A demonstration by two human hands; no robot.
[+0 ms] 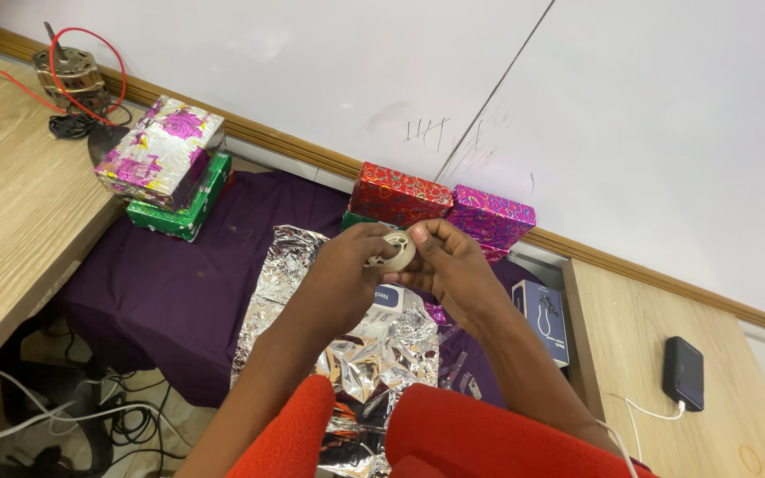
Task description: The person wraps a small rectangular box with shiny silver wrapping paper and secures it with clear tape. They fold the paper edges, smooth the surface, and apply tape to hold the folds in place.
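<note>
Head view: both hands [400, 270] around tape roll [396, 250]

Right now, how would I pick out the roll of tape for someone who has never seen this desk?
Start at the purple cloth between the two wooden desktops, then the crinkled silver foil sheet on it. Above the foil, the left hand and right hand hold the roll of tape: a small pale ring, unlike the boxy, patterned gift parcels nearby.

Both hands [400, 270] gripping tape roll [397, 250], above silver foil [374, 354], purple cloth [170, 283]
</note>
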